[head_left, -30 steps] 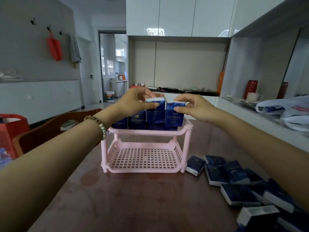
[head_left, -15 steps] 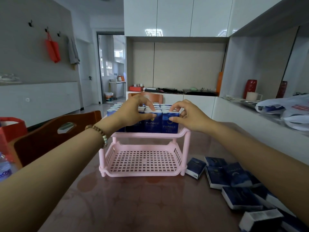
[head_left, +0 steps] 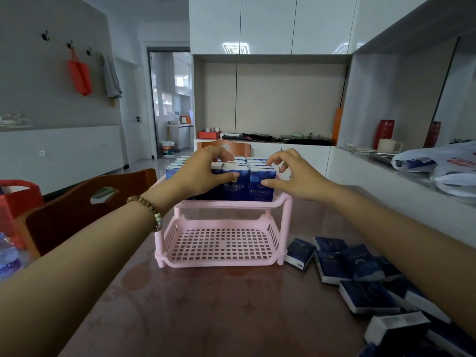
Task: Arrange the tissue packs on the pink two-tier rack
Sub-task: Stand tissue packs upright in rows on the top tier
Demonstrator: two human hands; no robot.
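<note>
Here, pink two-tier rack on brown table, top tier packed with upright tissue packs, left hand and right hand each pinching a front one, thumb against face, fingers curled over top, loose packs lying just right of rack.

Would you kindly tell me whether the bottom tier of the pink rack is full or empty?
Empty: the bottom tier shows only bare pink grid; the upright tissue packs stand on the top tier.

Glossy table, pink plastic rack, wooden chair.
</note>
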